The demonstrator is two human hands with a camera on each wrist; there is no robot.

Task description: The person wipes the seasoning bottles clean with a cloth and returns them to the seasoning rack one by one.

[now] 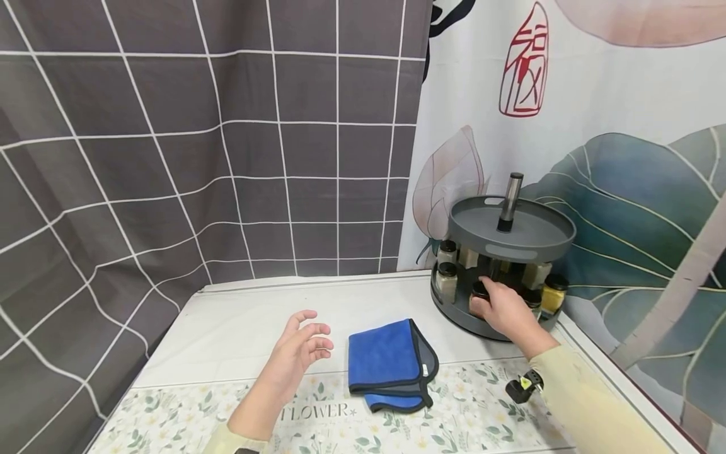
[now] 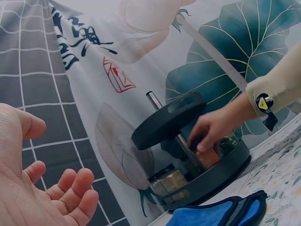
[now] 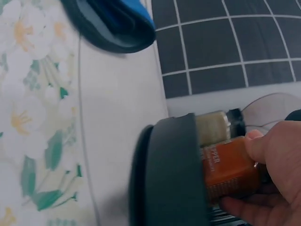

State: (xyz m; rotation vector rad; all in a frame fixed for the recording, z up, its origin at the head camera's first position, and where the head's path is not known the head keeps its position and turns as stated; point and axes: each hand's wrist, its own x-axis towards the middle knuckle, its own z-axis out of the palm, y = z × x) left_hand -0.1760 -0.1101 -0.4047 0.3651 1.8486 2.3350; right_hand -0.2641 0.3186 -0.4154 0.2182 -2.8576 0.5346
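Observation:
My right hand (image 1: 505, 309) reaches into the lower tier of a dark grey two-tier turntable rack (image 1: 465, 230). Its thumb and fingers grip a spice jar of orange-red powder (image 3: 228, 167) near the top; the label partly reads "PEPPER". The jar stands within the lower tier's rim, and whether its base touches the tier is hidden. Over the white part of the table, my left hand (image 1: 292, 353) hangs in the air, fingers loosely bent and holding nothing. A folded blue cloth (image 1: 382, 356) with dark edging lies between the two hands.
Other black-lidded jars ring the lower tier, among them a pale one (image 1: 447, 285) at left and a yellow one (image 1: 552, 297) at right. A metal post (image 1: 512, 197) rises through the upper tier. Behind the table hang a grey checked curtain (image 1: 306, 151) and a lotus-print curtain (image 1: 601, 164).

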